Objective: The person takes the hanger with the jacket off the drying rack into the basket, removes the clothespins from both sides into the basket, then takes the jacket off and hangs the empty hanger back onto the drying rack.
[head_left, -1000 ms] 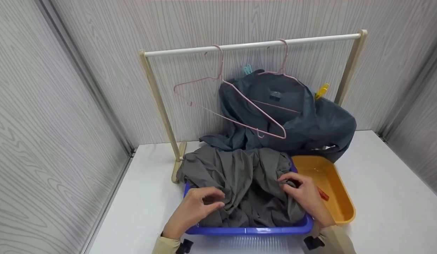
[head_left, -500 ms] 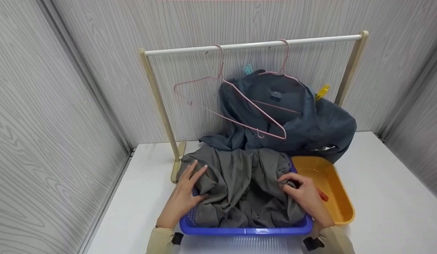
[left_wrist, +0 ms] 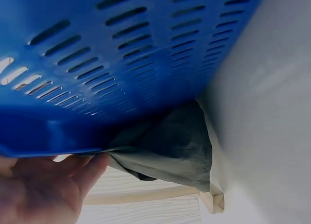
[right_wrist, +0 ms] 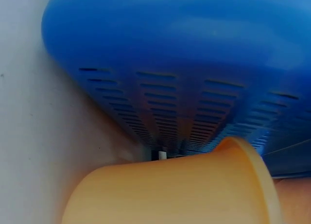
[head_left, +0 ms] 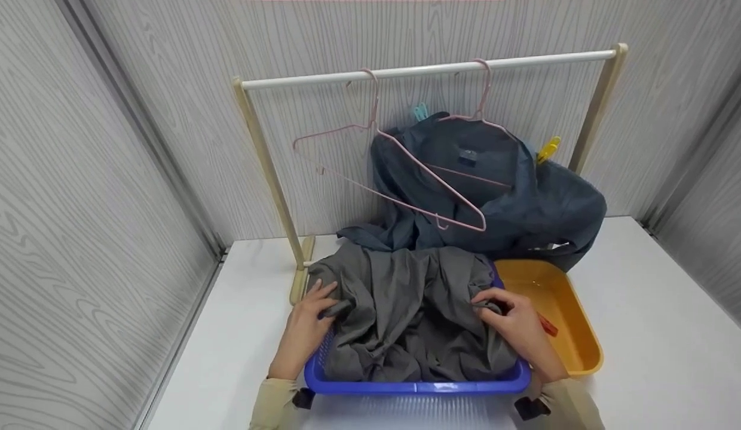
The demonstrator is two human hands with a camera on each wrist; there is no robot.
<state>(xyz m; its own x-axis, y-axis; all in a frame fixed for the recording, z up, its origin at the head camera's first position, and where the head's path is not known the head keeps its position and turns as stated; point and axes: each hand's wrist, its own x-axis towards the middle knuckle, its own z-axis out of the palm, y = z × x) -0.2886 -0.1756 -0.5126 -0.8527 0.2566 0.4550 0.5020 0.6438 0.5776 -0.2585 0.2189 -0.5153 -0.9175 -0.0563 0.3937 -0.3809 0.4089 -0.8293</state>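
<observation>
A crumpled grey garment (head_left: 400,304) fills the blue slotted basket (head_left: 415,388) and spills over its far and left rims. My left hand (head_left: 305,331) grips a fold of it at the left rim. In the left wrist view, the fingers (left_wrist: 92,170) meet the cloth beneath the basket's edge, where a flap of the garment (left_wrist: 170,141) hangs down outside. Over the right side, my right hand (head_left: 517,325) pinches another fold between thumb and forefinger. The right wrist view shows mostly the basket's wall (right_wrist: 170,34), with only a bit of that hand at the edge.
Behind stands a rack with a white rail (head_left: 430,70). From it hang a bare pink hanger (head_left: 430,173) and a dark blue garment (head_left: 502,215) on another hanger, with a yellow clothespin (head_left: 548,149) and a light blue one (head_left: 420,111). An orange tub (head_left: 576,334) sits right of the basket.
My left hand has moved from over the garment's front left to the basket's left rim, first spread on the cloth, now gripping it. The right hand keeps its pinch in place.
</observation>
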